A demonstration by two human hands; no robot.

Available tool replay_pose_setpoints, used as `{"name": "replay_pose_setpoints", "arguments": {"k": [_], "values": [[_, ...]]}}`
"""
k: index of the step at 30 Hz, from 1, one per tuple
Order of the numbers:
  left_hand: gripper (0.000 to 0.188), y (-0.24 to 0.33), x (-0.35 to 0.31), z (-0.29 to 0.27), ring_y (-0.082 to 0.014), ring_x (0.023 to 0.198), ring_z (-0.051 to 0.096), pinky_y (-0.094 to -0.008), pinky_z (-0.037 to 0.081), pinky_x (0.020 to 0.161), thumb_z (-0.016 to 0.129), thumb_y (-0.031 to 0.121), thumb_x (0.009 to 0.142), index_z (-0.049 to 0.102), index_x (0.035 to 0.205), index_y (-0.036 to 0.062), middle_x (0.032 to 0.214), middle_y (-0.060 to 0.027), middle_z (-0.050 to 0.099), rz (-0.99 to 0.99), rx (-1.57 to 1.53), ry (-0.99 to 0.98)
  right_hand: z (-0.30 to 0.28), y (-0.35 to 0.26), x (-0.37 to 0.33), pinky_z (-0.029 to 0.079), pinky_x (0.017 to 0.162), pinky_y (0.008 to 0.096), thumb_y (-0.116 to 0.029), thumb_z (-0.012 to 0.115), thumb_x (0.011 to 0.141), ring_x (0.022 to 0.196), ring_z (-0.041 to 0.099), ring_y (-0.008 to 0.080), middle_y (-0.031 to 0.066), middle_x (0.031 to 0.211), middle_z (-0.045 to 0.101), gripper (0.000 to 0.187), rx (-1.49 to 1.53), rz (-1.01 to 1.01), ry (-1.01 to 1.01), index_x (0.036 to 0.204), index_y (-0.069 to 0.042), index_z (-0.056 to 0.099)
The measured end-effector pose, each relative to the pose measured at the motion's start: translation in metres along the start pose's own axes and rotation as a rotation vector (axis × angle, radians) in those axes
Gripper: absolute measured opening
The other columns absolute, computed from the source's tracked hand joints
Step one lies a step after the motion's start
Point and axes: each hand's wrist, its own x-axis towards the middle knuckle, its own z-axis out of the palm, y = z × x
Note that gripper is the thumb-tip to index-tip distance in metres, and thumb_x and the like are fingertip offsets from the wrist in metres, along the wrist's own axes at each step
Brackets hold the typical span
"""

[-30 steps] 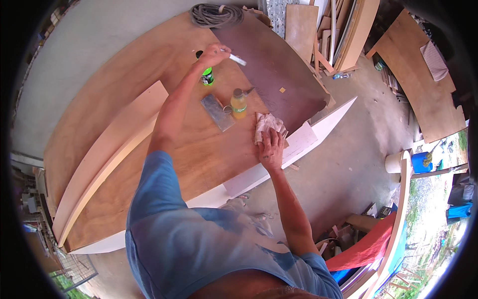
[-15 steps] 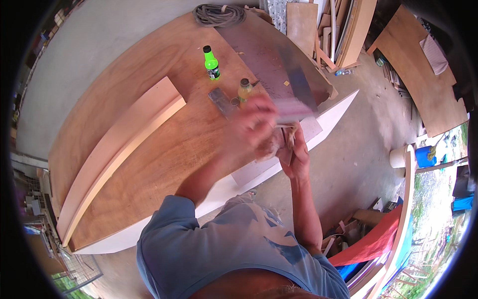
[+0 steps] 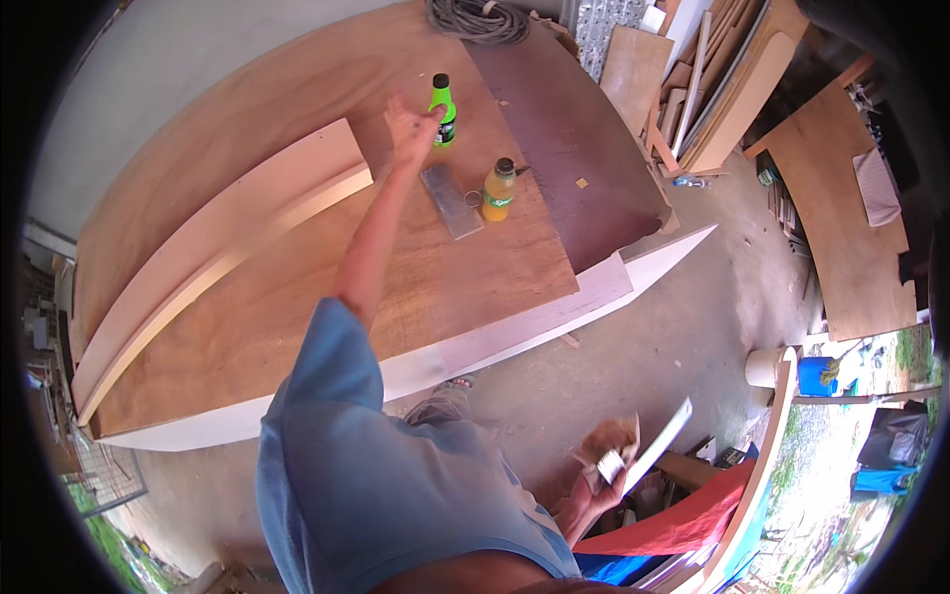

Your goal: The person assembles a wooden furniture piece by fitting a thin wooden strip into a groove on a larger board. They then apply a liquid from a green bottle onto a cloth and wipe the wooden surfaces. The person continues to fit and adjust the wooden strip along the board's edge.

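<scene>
My left hand (image 3: 408, 121) is stretched far out over the plywood sheet (image 3: 247, 297). Its fingers are spread right beside a green bottle (image 3: 442, 109), touching it or nearly so. A yellow-orange bottle (image 3: 498, 190) and a flat grey block (image 3: 452, 201) stand just to the near right of that hand. My right hand (image 3: 602, 475) is low at my right side, off the sheet. It is shut on a flat white strip (image 3: 661, 444) and a crumpled tan cloth (image 3: 614, 438).
A pale curved plank (image 3: 208, 247) lies along the left of the sheet. A dark brown panel (image 3: 579, 148) lies at the far right and a rope coil (image 3: 478, 20) at the far edge. Boards (image 3: 732, 79) lean at right. Red fabric (image 3: 683, 525) lies near my right hand.
My hands met over the sheet, then parted. The left reached out to the green bottle with nothing in it. The right dropped to my side, now with the white strip and cloth.
</scene>
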Motion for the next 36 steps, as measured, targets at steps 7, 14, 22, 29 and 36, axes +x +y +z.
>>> {"name": "replay_pose_setpoints", "arguments": {"k": [7,14,22,29,36], "values": [[0.089,-0.054,-0.005,0.064,-0.0328,0.112,0.06,-0.0472,0.045,0.096,0.084,0.061,0.064,0.061,0.125,0.0003,0.116,-0.0193,0.065,-0.228,0.025,-0.34,-0.056,-0.058,-0.056,0.054,0.082,0.0415,-0.012,0.06,0.096,0.109,0.067,0.0281,0.0127,0.126,0.068,0.04,-0.092,-0.099,-0.155,0.136,-0.014,0.059],[0.044,-0.071,0.019,0.021,-0.0188,0.073,0.069,-0.0386,0.055,0.07,0.082,0.041,0.078,0.07,0.096,0.0028,0.08,-0.0096,0.071,-0.245,0.029,-0.213,0.028,-0.041,-0.02,0.044,0.104,0.0635,-0.006,0.064,0.09,0.122,0.058,0.0364,0.0119,0.137,0.059,0.051,-0.093,0.046,-0.268,0.139,-0.016,0.054],[0.053,0.09,-0.112,-0.224,-0.0231,0.092,0.066,-0.0395,0.055,0.075,0.065,0.012,0.091,0.046,0.14,0.0023,0.104,-0.0093,0.064,-0.405,-0.679,-0.813,0.163,0.071,0.024,0.055,0.093,0.0567,-0.013,0.069,0.089,0.108,0.066,0.0397,0.0198,0.113,0.067,0.036,-0.098,0.43,-0.489,0.123,-0.005,0.061],[0.079,0.126,-0.235,-0.302,-0.0252,0.11,0.064,-0.0421,0.048,0.099,0.088,0.022,0.059,0.055,0.127,0.0009,0.11,-0.011,0.068,-0.547,-0.934,-1.255,0.218,0.183,0.031,0.059,0.088,0.0449,-0.027,0.064,0.096,0.092,0.072,0.0285,0.0157,0.105,0.07,0.04,-0.215,0.987,-0.811,0.122,0.002,0.061],[0.076,0.094,-0.268,-0.404,-0.0238,0.096,0.068,-0.0376,0.054,0.09,0.085,0.024,0.055,0.058,0.121,-0.0023,0.103,-0.0119,0.068,-0.648,-0.796,-0.604,0.212,0.318,0.048,0.054,0.091,0.044,-0.046,0.059,0.098,0.1,0.065,0.024,0.0126,0.122,0.067,0.048,-0.524,1.249,-0.837,0.124,-0.006,0.059]]}}
